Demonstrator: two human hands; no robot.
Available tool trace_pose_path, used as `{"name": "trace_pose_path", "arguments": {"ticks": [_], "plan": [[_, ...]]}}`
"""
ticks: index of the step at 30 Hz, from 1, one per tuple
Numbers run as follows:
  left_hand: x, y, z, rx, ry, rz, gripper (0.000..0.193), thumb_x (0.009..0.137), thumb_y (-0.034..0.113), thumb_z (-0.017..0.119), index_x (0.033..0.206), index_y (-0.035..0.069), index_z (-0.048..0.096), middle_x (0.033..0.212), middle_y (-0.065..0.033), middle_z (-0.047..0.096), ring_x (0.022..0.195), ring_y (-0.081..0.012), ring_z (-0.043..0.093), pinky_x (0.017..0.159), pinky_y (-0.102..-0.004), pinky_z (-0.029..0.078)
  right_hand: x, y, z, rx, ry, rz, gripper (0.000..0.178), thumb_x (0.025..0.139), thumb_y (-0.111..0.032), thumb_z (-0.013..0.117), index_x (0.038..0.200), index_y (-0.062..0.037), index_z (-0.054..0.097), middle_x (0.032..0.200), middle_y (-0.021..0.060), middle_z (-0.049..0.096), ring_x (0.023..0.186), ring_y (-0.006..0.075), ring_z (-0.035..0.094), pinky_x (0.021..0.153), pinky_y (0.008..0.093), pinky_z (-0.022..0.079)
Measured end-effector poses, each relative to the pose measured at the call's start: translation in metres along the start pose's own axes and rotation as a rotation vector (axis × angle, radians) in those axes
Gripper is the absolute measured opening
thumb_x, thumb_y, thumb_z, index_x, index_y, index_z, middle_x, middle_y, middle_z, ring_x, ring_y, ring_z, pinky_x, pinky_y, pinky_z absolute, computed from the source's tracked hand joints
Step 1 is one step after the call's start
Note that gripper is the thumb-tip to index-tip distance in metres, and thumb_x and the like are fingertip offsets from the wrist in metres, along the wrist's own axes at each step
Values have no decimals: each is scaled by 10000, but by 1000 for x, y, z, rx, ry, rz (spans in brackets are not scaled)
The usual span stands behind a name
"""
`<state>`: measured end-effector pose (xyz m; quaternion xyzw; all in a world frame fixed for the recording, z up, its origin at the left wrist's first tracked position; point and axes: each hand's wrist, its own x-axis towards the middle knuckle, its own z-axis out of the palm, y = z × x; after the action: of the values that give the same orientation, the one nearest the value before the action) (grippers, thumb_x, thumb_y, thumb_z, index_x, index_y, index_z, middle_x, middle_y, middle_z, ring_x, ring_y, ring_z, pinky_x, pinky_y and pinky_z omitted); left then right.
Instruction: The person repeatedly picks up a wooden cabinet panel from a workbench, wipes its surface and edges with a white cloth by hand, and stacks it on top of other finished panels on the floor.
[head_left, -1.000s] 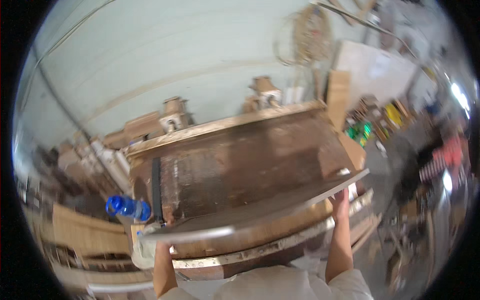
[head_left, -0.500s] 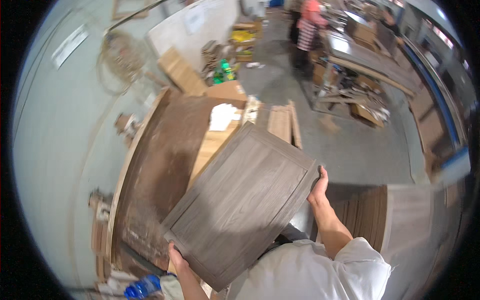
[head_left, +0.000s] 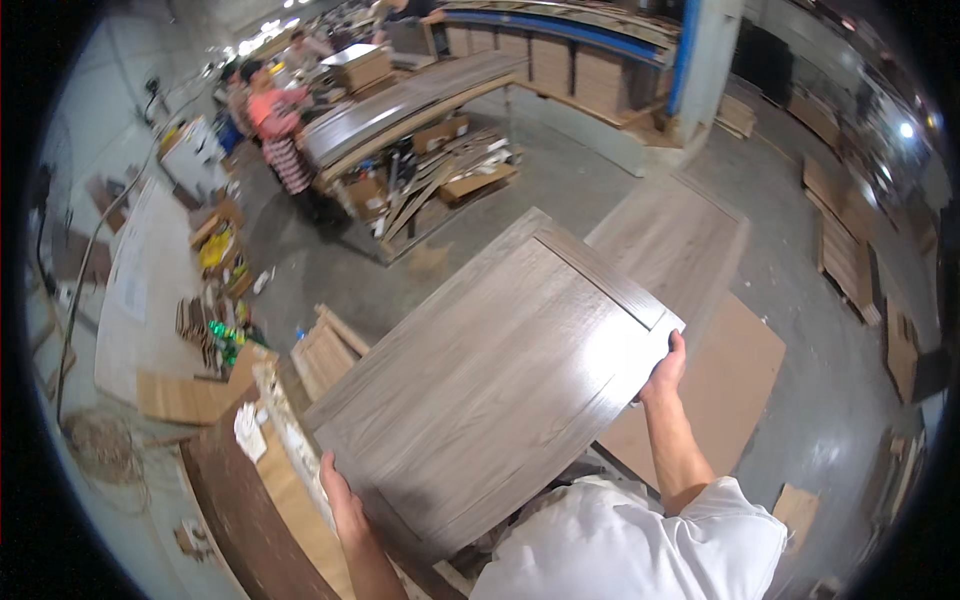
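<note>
A grey-brown wood-grain cabinet door panel (head_left: 480, 370) with a recessed centre and a raised frame is held up in front of my body, tilted. My left hand (head_left: 343, 495) grips its near left edge, thumb on the face and the other fingers hidden below. Closed on the right edge near the corner is my right hand (head_left: 664, 370), its thumb along the border. Light glares off the face beside that hand. Beyond the panel's far right edge lies a similar wood-grain panel (head_left: 690, 235), on top of a plain brown board (head_left: 725, 375).
At left stands a brown-topped workbench (head_left: 235, 480) with a white cloth (head_left: 250, 432) on it. A long table (head_left: 400, 105) with scraps beneath stands across the floor, a person in a pink top (head_left: 275, 120) beside it. A pillar (head_left: 705, 80) rises behind; boards (head_left: 845, 250) lean at far right.
My view has swung right, away from the workbench and wall. The door panel has come along in both hands, and its face now catches bright light. The stacked panels at right have come into fuller view.
</note>
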<state>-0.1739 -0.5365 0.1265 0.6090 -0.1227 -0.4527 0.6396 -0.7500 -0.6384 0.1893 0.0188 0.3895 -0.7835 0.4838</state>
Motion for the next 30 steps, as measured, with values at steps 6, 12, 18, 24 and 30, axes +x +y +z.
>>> {"name": "trace_pose_path", "arguments": {"ticks": [6,12,18,24,30], "plan": [[31,-29,164,281,-115,-9,492,936,241,510,1333,-50,515,1371,-165,547,1228,-289,532,1064,-388,390,86,-69,-72,81,120,-51,536,940,-336,508,1321,40,500,1301,172,574,1172,327,569,1032,459,452],[1,-73,320,147,-264,-298,491,970,255,477,1362,-40,489,1361,-175,553,1253,-340,517,1083,-450,393,106,-80,-51,-220,247,-222,575,948,-87,462,1478,38,276,1479,206,393,1334,315,414,1115,444,354],[-46,-131,433,59,-452,-396,286,1012,194,426,1228,21,499,1267,-138,546,1164,-284,571,990,-474,469,109,-59,-61,-648,90,-416,707,977,-49,483,1558,0,83,1521,224,356,1331,279,437,1114,379,344],[-104,-105,509,209,-845,-332,138,1024,223,471,1006,87,479,1035,-72,531,909,-249,671,760,-415,571,166,-138,-82,-535,199,-353,638,997,-99,484,1552,-10,184,1361,215,544,1205,268,556,1025,373,437],[-74,-88,504,957,-1199,-232,434,1027,368,494,1288,24,540,1003,-104,719,897,-201,691,731,-309,544,200,-164,-120,-990,268,-334,695,940,-182,588,1526,7,266,1371,232,539,1229,294,559,1035,374,439]]}}
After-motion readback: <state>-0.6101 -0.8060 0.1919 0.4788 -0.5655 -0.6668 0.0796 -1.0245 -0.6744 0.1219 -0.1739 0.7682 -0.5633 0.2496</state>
